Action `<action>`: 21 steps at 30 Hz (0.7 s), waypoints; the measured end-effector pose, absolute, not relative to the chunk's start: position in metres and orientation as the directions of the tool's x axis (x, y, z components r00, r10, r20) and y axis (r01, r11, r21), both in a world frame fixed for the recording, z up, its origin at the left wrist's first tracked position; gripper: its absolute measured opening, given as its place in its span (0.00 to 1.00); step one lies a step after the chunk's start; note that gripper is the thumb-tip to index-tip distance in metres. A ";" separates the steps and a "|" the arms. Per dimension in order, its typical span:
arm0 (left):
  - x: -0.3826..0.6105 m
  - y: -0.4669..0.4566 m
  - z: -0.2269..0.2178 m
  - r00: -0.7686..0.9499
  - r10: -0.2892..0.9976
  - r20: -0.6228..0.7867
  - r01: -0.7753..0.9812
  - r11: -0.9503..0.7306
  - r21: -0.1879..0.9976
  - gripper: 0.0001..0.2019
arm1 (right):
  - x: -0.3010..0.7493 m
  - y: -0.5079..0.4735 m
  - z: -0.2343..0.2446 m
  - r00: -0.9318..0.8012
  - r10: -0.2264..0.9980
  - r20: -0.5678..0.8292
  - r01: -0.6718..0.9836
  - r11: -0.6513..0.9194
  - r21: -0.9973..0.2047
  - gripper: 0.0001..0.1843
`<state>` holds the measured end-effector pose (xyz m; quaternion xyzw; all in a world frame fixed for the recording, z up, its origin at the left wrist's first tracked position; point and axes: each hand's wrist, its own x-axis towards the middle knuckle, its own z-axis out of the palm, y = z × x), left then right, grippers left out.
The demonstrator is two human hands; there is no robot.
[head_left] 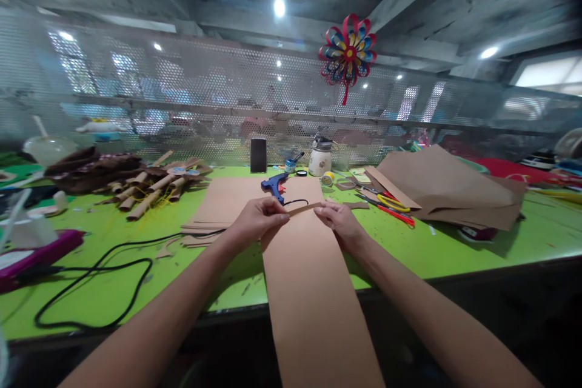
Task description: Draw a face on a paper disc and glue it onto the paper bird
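A long sheet of brown kraft paper (313,291) hangs over the near edge of the table, its far end raised between my two hands. My left hand (261,217) pinches the far left corner with thumb and fingers. On the far right corner my right hand (341,221) has a similar pinch. A narrow strip along that end looks folded over. Just beyond my hands a blue hot glue gun (274,185) with a red trigger rests on a stack of brown paper (222,197).
Rolled paper tubes (150,188) lie left, above a black cord (148,267) and purple power strip (45,257). Scissors (386,200), red-handled pliers (395,214) and stacked brown paper (450,188) are right. A white bottle (321,157) and black phone-like slab (258,155) stand behind.
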<state>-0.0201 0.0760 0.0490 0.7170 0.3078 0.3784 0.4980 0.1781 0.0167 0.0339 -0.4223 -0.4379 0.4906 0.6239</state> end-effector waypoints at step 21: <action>-0.018 0.075 0.050 0.509 0.824 0.250 0.057 -0.322 0.945 0.11 | 0.181 0.021 0.028 0.184 0.971 0.155 -0.228 0.196 -0.954 0.09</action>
